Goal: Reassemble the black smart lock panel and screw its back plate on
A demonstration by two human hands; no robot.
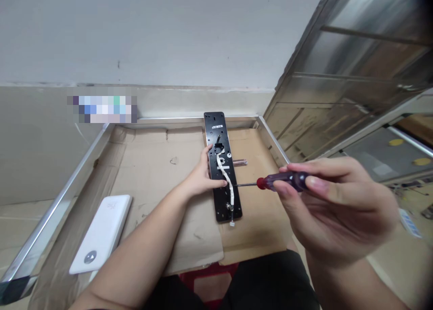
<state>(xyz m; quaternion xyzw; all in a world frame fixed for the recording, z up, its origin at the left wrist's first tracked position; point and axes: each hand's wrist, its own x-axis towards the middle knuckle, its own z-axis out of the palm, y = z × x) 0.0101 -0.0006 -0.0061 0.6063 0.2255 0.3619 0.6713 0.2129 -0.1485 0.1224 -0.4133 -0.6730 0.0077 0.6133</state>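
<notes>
A long black panel [219,134] stands lengthwise on the cardboard, with a white wrapped cable [224,177] along its lower half and a small connector at the cable's end. My left hand [206,172] grips the panel by its left edge, thumb across its face and the other fingers at the side. Between the thumb and fingers of my right hand [334,202] is a screwdriver [286,181] with a dark purple and red handle. Its thin shaft points left, and the tip is at the panel's right edge, near the cable; whether it touches cannot be made out.
Brown cardboard [162,157] lines the metal-framed table [57,202]. A white power bank [104,231] lies at the left. Behind the panel's right side is a small reddish-brown rod [241,162]. A wall rises beyond the far edge, and a metal cabinet [338,71] stands at the right.
</notes>
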